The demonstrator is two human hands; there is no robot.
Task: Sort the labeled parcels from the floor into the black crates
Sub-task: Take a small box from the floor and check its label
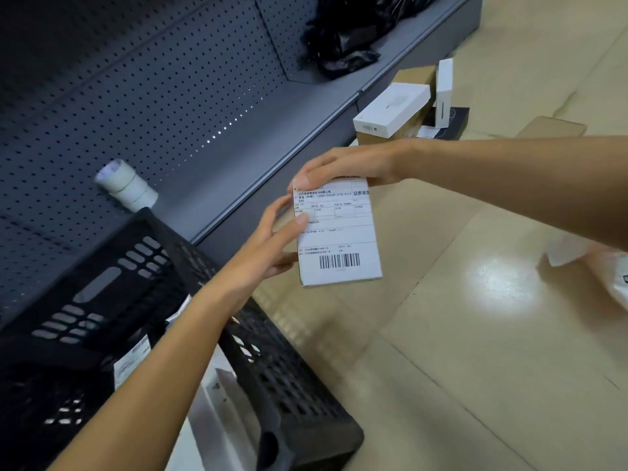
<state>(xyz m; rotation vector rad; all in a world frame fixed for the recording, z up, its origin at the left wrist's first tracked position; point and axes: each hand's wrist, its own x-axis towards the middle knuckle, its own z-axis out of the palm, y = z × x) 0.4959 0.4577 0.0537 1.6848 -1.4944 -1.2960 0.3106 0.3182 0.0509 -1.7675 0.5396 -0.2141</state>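
two bare hands hold a small white parcel in the air above the floor, its shipping label with a barcode facing up. the left hand grips the parcel's left edge, thumb on the label and fingers underneath. the right hand reaches in from the right and pinches the top edge, fingers curled over it. just below and left of the parcel stands a black crate with slotted walls; it already holds white labeled packages, partly hidden by the left forearm. the floor is pale beige tile, glossy, with a bright spot of reflected light to the right of the parcel. a crumpled white plastic bag lies at the right edge. farther back, white and brown boxes sit piled on the floor against a grey metal shelf with a perforated back panel. on that shelf lie rolls of pale tape and, further along, a heap of black plastic.
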